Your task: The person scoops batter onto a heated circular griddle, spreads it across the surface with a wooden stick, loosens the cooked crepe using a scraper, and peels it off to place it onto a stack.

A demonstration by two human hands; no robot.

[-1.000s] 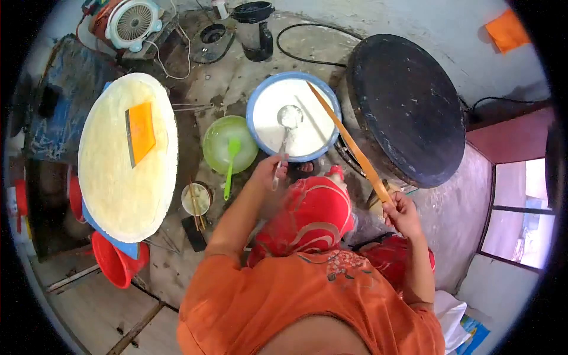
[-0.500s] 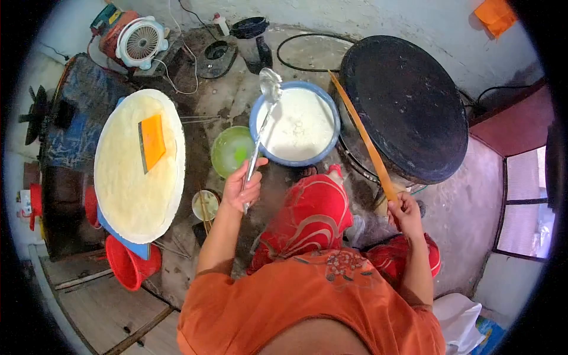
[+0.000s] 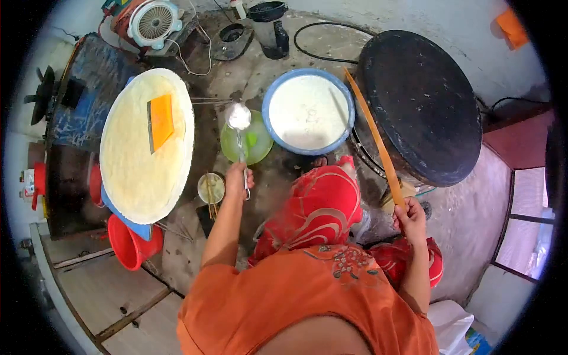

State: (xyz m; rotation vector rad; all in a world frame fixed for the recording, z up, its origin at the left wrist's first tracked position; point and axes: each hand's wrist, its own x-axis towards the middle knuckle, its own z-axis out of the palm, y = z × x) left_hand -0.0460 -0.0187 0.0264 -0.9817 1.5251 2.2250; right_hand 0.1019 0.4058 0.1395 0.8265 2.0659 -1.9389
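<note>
Over the edge of a green bowl (image 3: 260, 145), a metal ladle (image 3: 239, 117) with white stuff in its head is gripped by its handle, the fingers of the left hand (image 3: 239, 179) closed around it. Just beside the bowl sits a blue basin (image 3: 268, 118) of white liquid (image 3: 307, 112). The right hand (image 3: 410, 218) is clamped on the near end of a long wooden stick (image 3: 378, 142), whose tip points between the basin and a large, round black griddle (image 3: 420, 106). Left of the bowl, a scraper (image 3: 161, 123) with an orange blade and a dark edge lies on a broad, pale flatbread (image 3: 133, 165), with a red bucket (image 3: 125, 242) below it in view. Chopsticks (image 3: 210, 198) rest in a small cup (image 3: 203, 188) near the left forearm. Farther back stand a white fan (image 3: 155, 23) and a dark-lidded jug (image 3: 272, 38).
</note>
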